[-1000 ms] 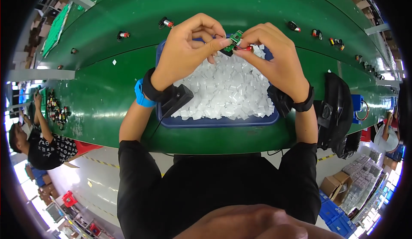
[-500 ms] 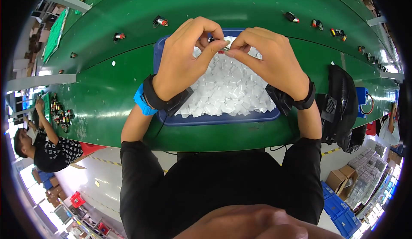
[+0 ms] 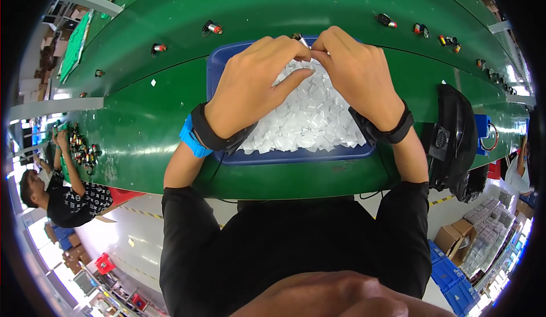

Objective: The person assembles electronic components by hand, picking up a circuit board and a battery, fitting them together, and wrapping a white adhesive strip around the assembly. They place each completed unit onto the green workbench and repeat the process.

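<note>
Green counter (image 3: 142, 106), blue tray (image 3: 296, 158) of white bits (image 3: 301, 123) below my left hand (image 3: 253, 84) and right hand (image 3: 361, 72). Left thumb's spread off its fingers, right fingertips bunched; can't tell which grips the small part (image 3: 297, 36) just beyond them. Seems I'm mid-fiddle with it; next move wants steady fingertips.

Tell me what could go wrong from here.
The small dark-and-silver part between the left hand and right hand is mostly hidden, so a poor grip could go unnoticed. If it slipped, it might drop among the white pieces in the blue bin. The thin black cable near the blue wristband could snag on the bin's rim.
</note>
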{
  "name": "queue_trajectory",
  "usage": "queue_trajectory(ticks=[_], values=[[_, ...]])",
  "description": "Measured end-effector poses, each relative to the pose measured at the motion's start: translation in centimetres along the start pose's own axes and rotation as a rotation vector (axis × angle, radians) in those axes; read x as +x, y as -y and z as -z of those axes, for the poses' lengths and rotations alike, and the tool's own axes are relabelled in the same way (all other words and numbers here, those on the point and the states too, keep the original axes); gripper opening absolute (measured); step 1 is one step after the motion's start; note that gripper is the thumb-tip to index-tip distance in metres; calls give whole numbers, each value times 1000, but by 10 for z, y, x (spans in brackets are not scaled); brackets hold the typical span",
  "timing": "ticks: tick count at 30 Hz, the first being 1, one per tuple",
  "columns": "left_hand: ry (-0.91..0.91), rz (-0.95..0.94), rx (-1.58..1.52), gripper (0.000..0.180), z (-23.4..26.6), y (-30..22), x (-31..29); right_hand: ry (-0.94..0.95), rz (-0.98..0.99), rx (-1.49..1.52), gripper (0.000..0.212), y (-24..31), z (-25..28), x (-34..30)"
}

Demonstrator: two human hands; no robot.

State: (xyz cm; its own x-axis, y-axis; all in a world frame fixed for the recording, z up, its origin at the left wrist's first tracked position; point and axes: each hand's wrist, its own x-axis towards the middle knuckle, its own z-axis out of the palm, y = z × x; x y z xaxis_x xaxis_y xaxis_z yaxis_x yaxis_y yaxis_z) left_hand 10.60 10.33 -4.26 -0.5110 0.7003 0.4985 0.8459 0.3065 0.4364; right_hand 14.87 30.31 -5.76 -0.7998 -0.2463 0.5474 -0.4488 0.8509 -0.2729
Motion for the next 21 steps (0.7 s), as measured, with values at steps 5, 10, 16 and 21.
queue_trajectory(ticks=[5,10,16,21], values=[[-246,212,-296,17,4,13,4,-46,55,-57,14,0,2,6],[112,728,-760,28,20,36,5,-108,155,-56,16,2,4,6],[196,678,-990,32,26,27,9,-72,24,287,16,2,10,10],[134,530,-813,29,12,28,1,64,-231,554,16,-1,9,9]])
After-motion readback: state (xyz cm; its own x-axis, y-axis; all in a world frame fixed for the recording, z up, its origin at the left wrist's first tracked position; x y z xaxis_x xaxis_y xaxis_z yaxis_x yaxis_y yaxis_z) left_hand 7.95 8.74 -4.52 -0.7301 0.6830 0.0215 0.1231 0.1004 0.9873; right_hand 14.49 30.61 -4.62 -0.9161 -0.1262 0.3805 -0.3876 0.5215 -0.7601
